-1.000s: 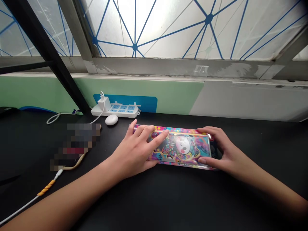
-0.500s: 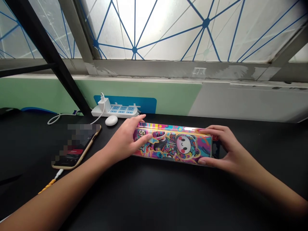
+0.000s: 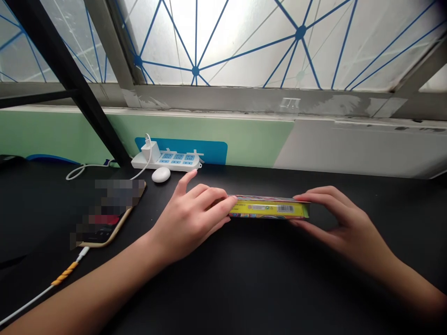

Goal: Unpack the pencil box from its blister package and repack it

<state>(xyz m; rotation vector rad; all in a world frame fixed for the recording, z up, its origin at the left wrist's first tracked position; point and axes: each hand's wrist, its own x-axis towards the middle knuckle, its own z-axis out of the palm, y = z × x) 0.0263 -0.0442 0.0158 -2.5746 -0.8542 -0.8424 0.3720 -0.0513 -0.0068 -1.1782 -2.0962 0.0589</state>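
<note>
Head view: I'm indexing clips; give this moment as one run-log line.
printed box: yellow side with barcode toward camera | left hand: holding left end | right hand: holding right end | smartphone: white cable plugged in

Slim, bare left hand (image 3: 197,218) and slim, bare right hand (image 3: 344,225); fingers (image 3: 221,208) long, narrow, rounded at tips. Narrow bare wrists (image 3: 156,249). Left forearm (image 3: 101,284) bare, smooth, widens toward elbow; right forearm (image 3: 408,274) likewise bare, far end dim.

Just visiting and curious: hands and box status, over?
Left hand and right hand gripping box ends. Yellow barcoded side showing. Phone lies left, apart from box.
</note>
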